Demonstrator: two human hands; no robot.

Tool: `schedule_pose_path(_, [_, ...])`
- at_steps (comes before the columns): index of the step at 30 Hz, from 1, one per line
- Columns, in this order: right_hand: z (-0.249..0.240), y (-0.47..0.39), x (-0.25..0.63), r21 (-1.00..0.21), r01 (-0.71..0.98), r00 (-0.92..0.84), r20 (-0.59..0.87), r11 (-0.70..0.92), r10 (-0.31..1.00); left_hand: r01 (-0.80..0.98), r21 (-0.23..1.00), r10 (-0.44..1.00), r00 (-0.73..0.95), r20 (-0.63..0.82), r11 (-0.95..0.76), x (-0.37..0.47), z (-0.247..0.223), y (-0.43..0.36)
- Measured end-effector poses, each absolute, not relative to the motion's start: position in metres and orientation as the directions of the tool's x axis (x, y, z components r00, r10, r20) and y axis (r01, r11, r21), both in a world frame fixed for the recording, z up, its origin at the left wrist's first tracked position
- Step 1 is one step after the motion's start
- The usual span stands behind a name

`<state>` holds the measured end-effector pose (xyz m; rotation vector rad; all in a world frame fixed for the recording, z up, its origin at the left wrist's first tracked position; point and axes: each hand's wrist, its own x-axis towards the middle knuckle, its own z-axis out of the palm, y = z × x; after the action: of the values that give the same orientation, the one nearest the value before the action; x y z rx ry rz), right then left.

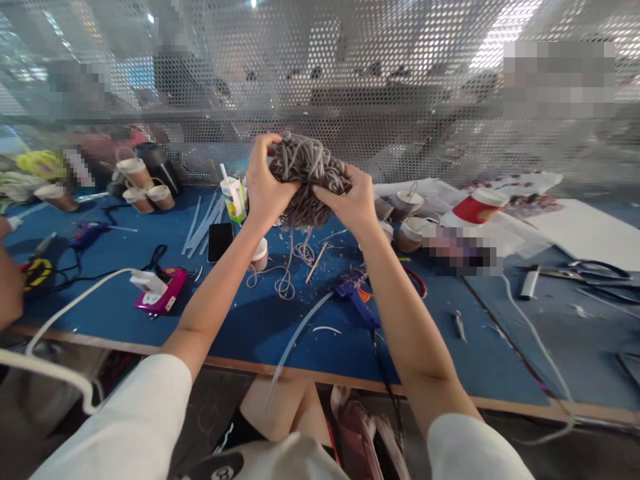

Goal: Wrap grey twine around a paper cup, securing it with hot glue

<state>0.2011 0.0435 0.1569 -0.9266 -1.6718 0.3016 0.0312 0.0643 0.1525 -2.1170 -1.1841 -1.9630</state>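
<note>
A bundle of grey yarn (310,170) is held up above the blue table, in front of the perforated metal screen. On its left side my left hand (270,180) grips it, thumb pressed into the front. My right hand (353,193) holds the right side, its thumb also on the front and close to the other thumb. Most of my fingertips are hidden behind the yarn. A thin strand hangs below the bundle toward loose string (285,287) on the table. The purple glue gun (355,297) lies below my right hand, beside my forearm.
The blue table (240,333) carries a black phone (221,242), a drink carton (233,200), a magenta power block (161,291) and a red-banded cup (480,207). Scissors (585,272) lie at right. White cables cross both sides. Another person's arm (9,280) shows at the left edge.
</note>
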Motion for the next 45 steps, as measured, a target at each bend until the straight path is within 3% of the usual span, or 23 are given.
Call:
schedule_pose_path(6, [0.164,0.040,0.206,-0.618,0.352,-0.169,0.696,0.702,0.698,0.546,0.416,0.471,-0.045,0.881,-0.727,0.044,0.156,0.041])
schedule_pose_path(13, [0.166,0.028,0.202,-0.390,0.645,-0.118,0.799,0.658,0.589,0.611,0.423,0.491,-0.064,0.869,-0.670,0.060,0.156,0.023])
schedule_pose_path(18, [0.170,0.021,0.201,-0.314,0.721,-0.095,0.839,0.618,0.536,0.626,0.487,0.541,-0.120,0.832,-0.609,0.064,0.159,0.017])
schedule_pose_path(22, [0.177,0.017,0.209,-0.314,0.697,-0.089,0.854,0.645,0.512,0.606,0.505,0.563,-0.111,0.819,-0.615,0.059,0.164,0.019])
schedule_pose_path(37, [0.182,0.006,0.215,-0.438,0.681,0.058,0.831,0.587,0.553,0.655,0.358,0.421,-0.067,0.905,-0.665,0.032,0.168,0.026])
schedule_pose_path(42, [0.180,0.018,0.215,-0.425,0.674,0.047,0.842,0.605,0.538,0.623,0.393,0.442,-0.084,0.893,-0.676,0.038,0.166,0.028])
schedule_pose_path(45, [0.182,0.027,0.222,-0.465,0.564,-0.030,0.815,0.683,0.579,0.586,0.449,0.494,-0.093,0.864,-0.675,0.040,0.168,0.027])
